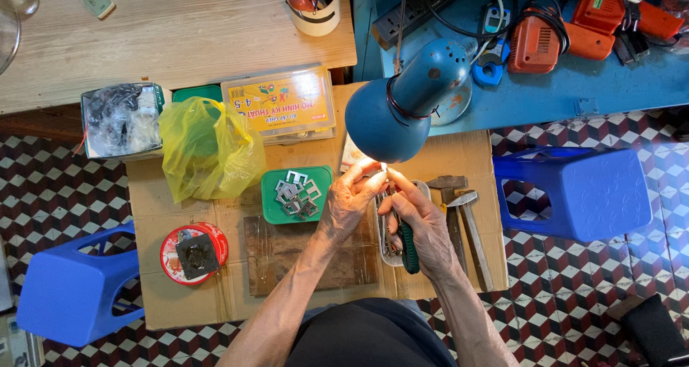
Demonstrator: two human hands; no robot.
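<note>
A person is sitting over a low table (179,295) covered with cardboard, working under a blue lamp (402,108) that serves as the landmark here. Just below the lamp's shade, both hands are meeting in its light. The left hand (352,198) is pinching a tiny pale part (384,167) between thumb and fingertips, fingers drawn narrow around it. The right hand (420,220) is closing around a green-handled tool (409,248), whose tip is reaching up to that small part; the handle is sticking out below the palm.

Left of the lamp, a yellow plastic bag (208,151) is lying on the cardboard, and below-left of the lamp a green tray (269,194) is holding a pile of small metal frames (296,194). Judging from that pile, many pieces are waiting, and the work on the one in hand looks to be midway. Right below the lamp, two hammers (459,223) are lying side by side.

The small part is too bright and tiny to identify, the tool's tip is hidden by the fingers, and the metal tray (423,189) under the hands is mostly covered.
</note>
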